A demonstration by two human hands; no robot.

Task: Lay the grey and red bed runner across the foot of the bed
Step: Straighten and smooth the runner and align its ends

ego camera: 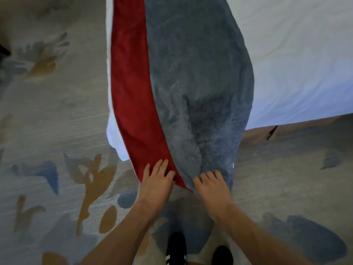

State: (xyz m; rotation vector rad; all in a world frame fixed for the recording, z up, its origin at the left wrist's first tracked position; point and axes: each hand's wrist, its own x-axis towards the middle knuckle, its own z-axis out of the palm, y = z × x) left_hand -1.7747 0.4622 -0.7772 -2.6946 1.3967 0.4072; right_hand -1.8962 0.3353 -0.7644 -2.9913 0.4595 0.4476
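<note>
- Nearest the camera are two black shoes (199, 249) standing on the patterned carpet (57, 131), just short of the hanging end of the bed runner (191, 83)
- The left hand (157, 180) lies on the red stripe (131, 88) at the runner's lower end, its fingers (162, 165) spread a little apart and pressed flat on the cloth, clamped on nothing that shows
- The right hand (212, 185) sits on the grey part beside the left hand, its fingers (209, 175) curled and close together; they seem to pinch the runner's bottom hem, though whether cloth is truly gripped I cannot tell
- The runner is already on the bed (305, 54): it stretches away from the hands across the white sheet and its near end droops over the bed's side towards the carpet
- A strip of white sheet (111, 134) shows to the far side of the red stripe, so the runner lies near the bed's edge, which I take to be the foot
- A long fold runs down the grey cloth just above the right hand
- In my judgement the laying is mostly done; what remains is smoothing that fold and squaring the hanging end
- The runner's far end lies out of view, so I cannot tell how evenly it hangs
</note>
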